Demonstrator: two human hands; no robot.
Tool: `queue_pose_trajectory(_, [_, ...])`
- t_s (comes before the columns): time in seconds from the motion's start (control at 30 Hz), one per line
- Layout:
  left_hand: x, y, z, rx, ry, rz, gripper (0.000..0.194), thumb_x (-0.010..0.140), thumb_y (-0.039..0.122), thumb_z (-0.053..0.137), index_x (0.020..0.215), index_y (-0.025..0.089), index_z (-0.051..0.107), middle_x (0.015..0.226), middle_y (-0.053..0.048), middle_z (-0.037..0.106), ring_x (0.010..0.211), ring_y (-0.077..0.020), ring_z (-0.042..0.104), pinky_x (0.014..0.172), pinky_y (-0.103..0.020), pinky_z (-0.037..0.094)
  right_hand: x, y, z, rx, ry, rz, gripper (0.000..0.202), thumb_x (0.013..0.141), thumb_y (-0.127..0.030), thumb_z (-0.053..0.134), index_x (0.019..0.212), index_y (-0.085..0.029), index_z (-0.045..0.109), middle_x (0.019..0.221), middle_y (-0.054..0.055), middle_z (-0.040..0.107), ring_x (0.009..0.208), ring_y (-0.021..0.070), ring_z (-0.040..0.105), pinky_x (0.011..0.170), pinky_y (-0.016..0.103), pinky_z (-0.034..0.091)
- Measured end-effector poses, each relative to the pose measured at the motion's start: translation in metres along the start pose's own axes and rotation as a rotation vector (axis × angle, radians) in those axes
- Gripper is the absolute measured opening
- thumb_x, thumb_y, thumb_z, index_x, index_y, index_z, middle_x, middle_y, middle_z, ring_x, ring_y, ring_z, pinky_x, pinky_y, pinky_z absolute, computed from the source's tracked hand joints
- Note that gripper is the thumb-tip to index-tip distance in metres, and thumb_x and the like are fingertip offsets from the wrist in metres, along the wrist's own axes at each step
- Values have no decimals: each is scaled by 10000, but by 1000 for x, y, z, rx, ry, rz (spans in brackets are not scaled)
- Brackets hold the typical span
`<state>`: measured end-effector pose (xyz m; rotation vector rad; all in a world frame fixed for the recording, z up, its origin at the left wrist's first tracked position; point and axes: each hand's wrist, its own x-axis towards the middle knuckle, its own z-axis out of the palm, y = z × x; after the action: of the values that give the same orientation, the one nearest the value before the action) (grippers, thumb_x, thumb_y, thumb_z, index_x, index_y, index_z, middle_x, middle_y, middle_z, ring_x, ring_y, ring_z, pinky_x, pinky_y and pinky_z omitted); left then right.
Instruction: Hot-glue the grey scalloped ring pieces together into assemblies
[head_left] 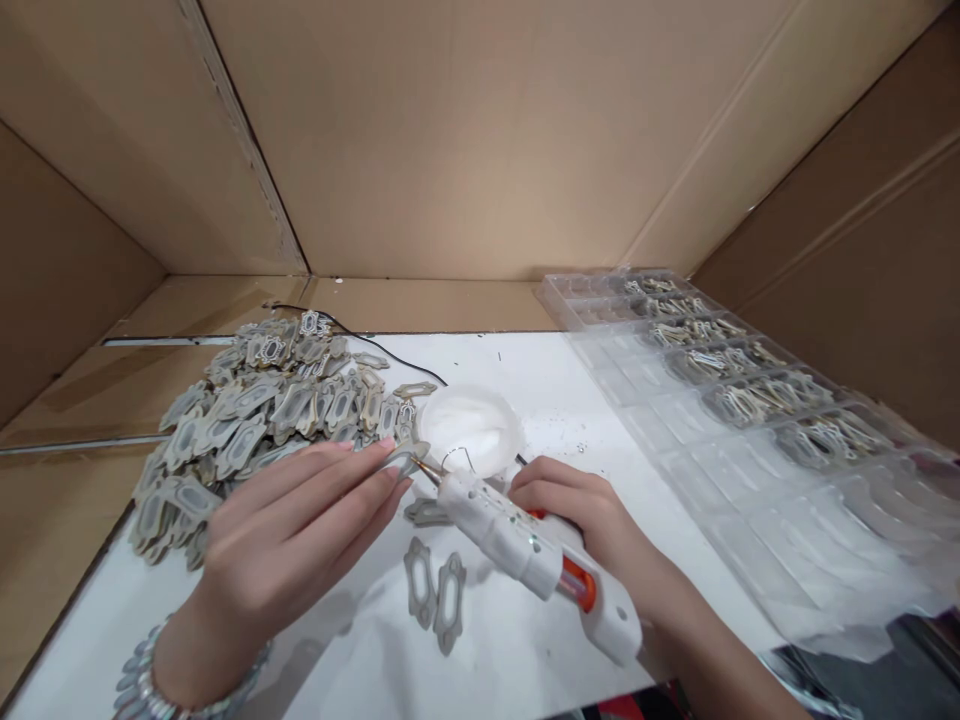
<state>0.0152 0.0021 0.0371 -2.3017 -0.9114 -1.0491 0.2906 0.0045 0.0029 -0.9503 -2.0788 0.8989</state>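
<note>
My right hand (577, 500) is wrapped round the handle of a white hot glue gun (510, 535) with an orange trigger and inner part. Its metal nozzle meets a grey, elongated frame-shaped piece (409, 458), pinched by the fingertips of my left hand (300, 530). Behind the nozzle stands a round white dish (471, 425). Below the gun, two loose grey frame pieces (448, 603) lie side by side on the white sheet. Another frame piece (427, 512) lies partly hidden under the nozzle end.
A large heap of similar frame pieces (240, 420) spreads at the left. On the right, a clear plastic tray (660, 430) has compartments, several holding pieces. A black cord (375, 348) runs behind the dish. Cardboard walls (480, 140) enclose the back and sides.
</note>
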Motion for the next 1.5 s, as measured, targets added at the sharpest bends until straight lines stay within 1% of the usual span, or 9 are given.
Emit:
queue_pose_trajectory(0.2, [-3,1,-1,7,-5,12,208,753,47,813,896,157,710,906,-57,795,772,-163,729,877,-328,620,-1,-2,1,2,-12,31,107,837,-127,584,832,-195,667,906,58,644,782,179,637,659,282,485])
queue_pose_trajectory(0.37, [-6,0,1,5,-3,7,239,744,37,815,915,173,718,913,-41,792,787,-164,733,875,-329,628,2,-6,-1,-14,-10,48,118,804,-106,574,786,-196,646,861,45,622,734,170,605,612,272,455])
queue_pose_trajectory(0.53, [-8,-1,2,-7,-4,15,249,748,44,817,950,153,720,943,-62,791,836,-171,735,919,-339,617,4,-12,-3,2,-16,77,102,776,-105,584,732,-192,615,796,17,567,665,146,556,585,258,422])
queue_pose_trajectory(0.77, [-8,-1,2,-9,-10,23,247,749,47,819,950,152,721,950,-64,792,823,-169,734,887,-341,626,4,-12,-3,1,-23,84,115,770,-94,562,707,-189,578,788,14,549,666,140,543,580,247,398])
queue_pose_trajectory(0.9, [-9,-1,0,-8,-10,22,254,749,41,817,954,154,716,956,-72,793,839,-172,735,907,-347,624,6,-14,-3,-3,-22,70,124,766,-86,561,701,-191,560,782,10,538,662,137,530,578,245,389])
queue_pose_trajectory(1.03, [-12,-2,0,-5,-26,2,299,750,46,817,992,188,715,977,-50,792,870,-175,737,932,-346,620,6,-16,-3,9,-18,74,130,753,-86,579,690,-192,538,776,1,522,656,128,514,568,238,369])
queue_pose_trajectory(1.13, [-14,-3,1,-18,-25,7,325,727,32,827,999,175,720,999,-64,787,887,-183,738,959,-340,609,6,-16,-4,8,-20,81,136,753,-74,569,688,-189,534,771,-2,514,659,124,508,576,234,365])
queue_pose_trajectory(1.33, [-14,-4,4,-17,6,30,281,730,43,832,965,153,723,968,-74,790,837,-183,737,895,-353,627,5,-13,-4,19,-27,87,106,741,-91,576,702,-183,542,785,-2,517,671,118,505,589,223,359])
queue_pose_trajectory(1.5, [-12,-4,6,-34,7,43,266,726,25,830,951,119,725,965,-102,788,846,-195,734,887,-374,625,5,-12,-4,24,-29,75,78,744,-124,560,697,-181,536,779,0,517,661,115,499,585,222,358])
